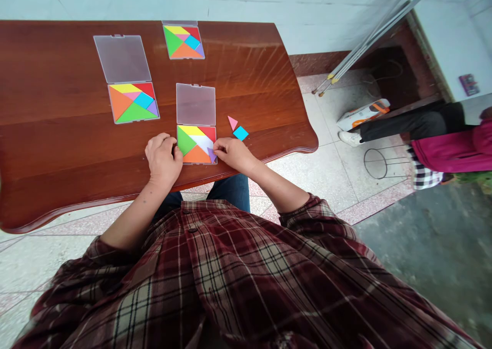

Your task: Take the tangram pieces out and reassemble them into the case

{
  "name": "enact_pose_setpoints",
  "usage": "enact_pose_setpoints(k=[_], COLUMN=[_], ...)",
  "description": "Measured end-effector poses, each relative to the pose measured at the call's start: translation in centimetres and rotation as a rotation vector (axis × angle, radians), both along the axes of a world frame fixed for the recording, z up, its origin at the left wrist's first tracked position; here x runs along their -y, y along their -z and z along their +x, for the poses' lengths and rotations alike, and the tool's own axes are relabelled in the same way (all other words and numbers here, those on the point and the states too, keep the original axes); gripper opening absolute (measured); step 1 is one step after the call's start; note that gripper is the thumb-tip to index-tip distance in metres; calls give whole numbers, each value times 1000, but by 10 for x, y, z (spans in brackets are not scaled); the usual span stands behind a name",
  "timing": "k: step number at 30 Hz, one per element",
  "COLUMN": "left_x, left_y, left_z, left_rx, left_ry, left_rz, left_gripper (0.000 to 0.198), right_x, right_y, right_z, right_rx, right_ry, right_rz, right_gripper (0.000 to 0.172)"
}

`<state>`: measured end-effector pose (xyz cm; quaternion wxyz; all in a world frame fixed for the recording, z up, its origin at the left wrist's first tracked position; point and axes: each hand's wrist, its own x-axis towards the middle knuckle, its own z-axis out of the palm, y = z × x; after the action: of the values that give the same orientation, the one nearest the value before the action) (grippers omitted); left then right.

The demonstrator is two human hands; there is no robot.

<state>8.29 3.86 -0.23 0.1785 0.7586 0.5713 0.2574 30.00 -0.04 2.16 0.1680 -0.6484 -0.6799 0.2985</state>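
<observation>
In front of me lies an open plastic case [196, 105] with tangram pieces in its lower half: a yellow piece [191, 130], a red triangle [209, 132], a green triangle [185, 142] and an orange triangle [197, 156]. A white gap shows between them. My right hand [230, 152] pinches a purple triangle [211, 155] at the tray's right edge. My left hand [163, 157], fingers curled, rests against the tray's left edge; whether it grips the rim is hard to see. A pink triangle [232, 123] and a blue parallelogram [241, 132] lie loose on the table, right of the case.
Two more open tangram cases, one at the left [134, 103] and one at the back [184, 42], hold full sets of pieces on the brown wooden table [57, 108]. At right, a seated person [442, 134], crutches [357, 46] and a white box [363, 115] are beyond the table.
</observation>
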Motion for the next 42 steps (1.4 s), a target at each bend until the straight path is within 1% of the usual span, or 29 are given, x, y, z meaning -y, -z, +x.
enact_pose_setpoints(k=[4, 7, 11, 14, 20, 23, 27, 32, 35, 38, 42], left_x=[0, 0, -1, 0, 0, -1, -1, -1, -1, -1, 0], left_y=[-1, 0, 2, 2, 1, 1, 0, 1, 2, 2, 2], left_z=[0, 0, 0, 0, 0, 0, 1, 1, 0, 0, 0], left_rx=[4, 4, 7, 2, 1, 8, 14, 11, 20, 20, 14], left_ry=[2, 1, 2, 2, -3, 0, 0, 2, 5, 2, -2], left_rz=[-15, -13, -1, 7, 2, 1, 2, 5, -2, -6, 4], left_gripper=[17, 18, 19, 19, 18, 17, 17, 17, 16, 16, 15], right_x=[1, 4, 5, 3, 0, -2, -3, -2, -1, -1, -3], right_y=[-7, -13, -18, -19, -14, -12, -9, -4, -2, -2, -4], right_z=[-3, -7, -13, -15, -13, -12, -11, -9, -7, -4, 1], right_rx=[52, 117, 197, 235, 166, 136, 98, 44, 52, 38, 0], right_ry=[10, 45, 55, 43, 60, 91, 108, 97, 62, 17, 60], right_rz=[-27, -52, -113, -143, -151, -134, -76, -37, -44, -37, 5], right_gripper=[11, 7, 19, 21, 12, 5, 10, 9, 10, 14, 20])
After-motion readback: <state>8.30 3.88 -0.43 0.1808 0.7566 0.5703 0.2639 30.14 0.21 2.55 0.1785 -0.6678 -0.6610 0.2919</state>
